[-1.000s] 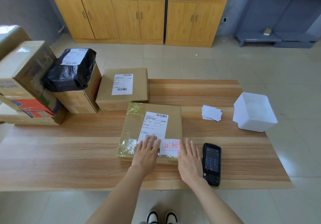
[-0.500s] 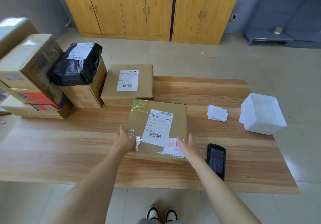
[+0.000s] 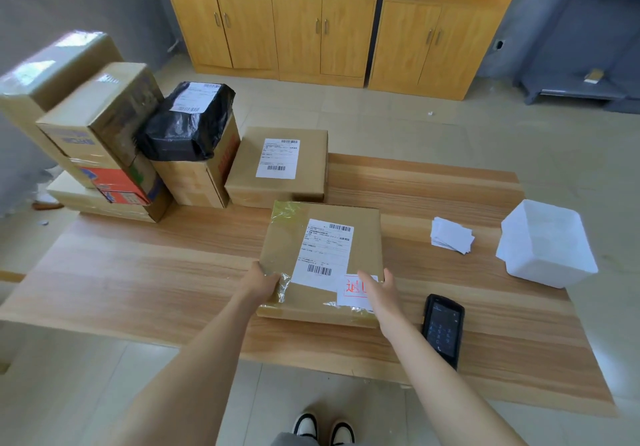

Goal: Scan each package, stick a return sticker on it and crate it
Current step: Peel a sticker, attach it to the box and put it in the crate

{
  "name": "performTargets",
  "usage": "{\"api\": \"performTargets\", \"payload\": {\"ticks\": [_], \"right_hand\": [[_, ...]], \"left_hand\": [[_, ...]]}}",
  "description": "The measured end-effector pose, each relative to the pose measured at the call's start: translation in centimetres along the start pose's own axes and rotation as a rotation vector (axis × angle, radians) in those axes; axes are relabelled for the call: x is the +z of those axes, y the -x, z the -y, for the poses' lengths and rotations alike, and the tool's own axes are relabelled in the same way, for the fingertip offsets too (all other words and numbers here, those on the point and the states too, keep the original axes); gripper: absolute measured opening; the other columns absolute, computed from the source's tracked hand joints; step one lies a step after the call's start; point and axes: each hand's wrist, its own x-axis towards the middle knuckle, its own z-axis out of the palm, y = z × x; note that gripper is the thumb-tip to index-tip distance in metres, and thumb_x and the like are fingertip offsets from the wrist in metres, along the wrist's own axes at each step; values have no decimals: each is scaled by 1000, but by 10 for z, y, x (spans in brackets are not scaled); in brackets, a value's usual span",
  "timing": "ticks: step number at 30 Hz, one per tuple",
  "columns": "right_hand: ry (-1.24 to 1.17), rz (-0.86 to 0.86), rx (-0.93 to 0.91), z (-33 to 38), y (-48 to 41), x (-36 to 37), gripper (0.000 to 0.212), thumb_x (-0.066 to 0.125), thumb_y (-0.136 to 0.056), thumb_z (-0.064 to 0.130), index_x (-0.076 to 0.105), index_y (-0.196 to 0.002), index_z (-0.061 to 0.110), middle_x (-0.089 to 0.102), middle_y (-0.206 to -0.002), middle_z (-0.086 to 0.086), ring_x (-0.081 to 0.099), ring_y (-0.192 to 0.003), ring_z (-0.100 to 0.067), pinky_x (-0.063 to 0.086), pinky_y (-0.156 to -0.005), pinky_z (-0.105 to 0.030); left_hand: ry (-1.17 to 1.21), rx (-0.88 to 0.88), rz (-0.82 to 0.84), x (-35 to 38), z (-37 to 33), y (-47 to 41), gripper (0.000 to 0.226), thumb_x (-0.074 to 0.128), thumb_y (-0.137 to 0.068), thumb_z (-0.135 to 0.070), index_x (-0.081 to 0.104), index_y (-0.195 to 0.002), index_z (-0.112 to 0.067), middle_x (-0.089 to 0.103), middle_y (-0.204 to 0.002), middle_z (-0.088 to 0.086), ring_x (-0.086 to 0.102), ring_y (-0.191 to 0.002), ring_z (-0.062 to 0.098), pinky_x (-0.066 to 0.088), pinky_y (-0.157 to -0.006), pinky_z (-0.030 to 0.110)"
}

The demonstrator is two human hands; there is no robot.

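Left hand and right hand in grip on package edges; right of package: scanner, sticker stack, white crate.

The wooden bench carries a flat package at its middle (near side possibly raised). A labelled carton sits at the far edge, with stacked cartons toward the far left corner. Stickers and a white tub lie toward the right edge, and a scanner lies near the front edge.
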Motion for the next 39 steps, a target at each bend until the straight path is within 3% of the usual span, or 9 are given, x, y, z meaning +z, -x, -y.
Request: {"api": "performTargets", "payload": {"ticks": [2,13,16,19,25,28,29,33,39], "right_hand": [[4,11,-23,5,3,4,81,60,-88,39,16,-152,19,33,-152,-4,38,-135,-24,33,-110,-41],[125,194,-195,37,32,65,82,63,-85,38,18,-151,18,38,-148,-2,44,-129,-23,39,-105,-37],[157,284,-220,42,52,94,89,65,-81,41,17,-151,19,43,-145,-3,50,-124,-22,42,-104,-41],[205,351,-252,49,70,125,85,65,-84,38,17,-152,19,40,-146,-2,49,-125,-22,41,-105,-42],[267,486,-287,60,111,203,105,66,-62,51,18,-151,21,48,-141,-2,52,-123,-23,43,-104,-45],[329,533,-325,64,138,251,100,67,-67,49,19,-151,21,47,-142,-1,52,-123,-22,42,-104,-44],[347,543,-346,65,148,266,95,67,-73,46,19,-151,20,47,-141,-2,52,-123,-22,42,-104,-43],[401,612,-370,64,179,337,85,65,-82,38,19,-151,20,54,-132,-2,57,-114,-22,43,-102,-41],[446,719,-444,58,229,439,86,67,-83,35,18,-151,14,51,-134,-3,55,-113,-21,41,-103,-37]], "left_hand": [[48,-8,-22,-5,4,7,44,56,-89,-16,40,-128,-3,56,-118,13,56,-103,30,48,-88,37],[248,-74,-271,-69,46,53,51,57,-90,-22,38,-134,-7,53,-128,14,52,-116,33,46,-97,41],[367,-139,-337,-93,69,68,49,57,-87,-21,40,-131,-9,55,-124,11,55,-109,30,49,-89,37],[491,-154,-387,-118,89,84,42,57,-82,-16,42,-120,-9,59,-105,10,57,-95,27,51,-71,32],[565,-164,-472,-182,173,70,66,53,-50,-32,53,-112,-8,65,-103,11,62,-100,31,53,-88,43],[632,-202,-541,-219,173,113,24,58,-74,-13,50,-97,-12,59,-91,8,56,-90,25,46,-76,31],[652,-218,-563,-230,180,118,23,55,-82,-7,45,-101,-13,57,-95,8,54,-92,24,42,-75,28],[674,-278,-629,-283,230,121,47,54,-83,-10,40,-127,-8,54,-122,13,52,-112,30,43,-84,32],[699,-337,-710,-354,303,135,47,53,-83,-12,38,-128,-7,50,-125,14,50,-114,33,46,-92,39]]}}
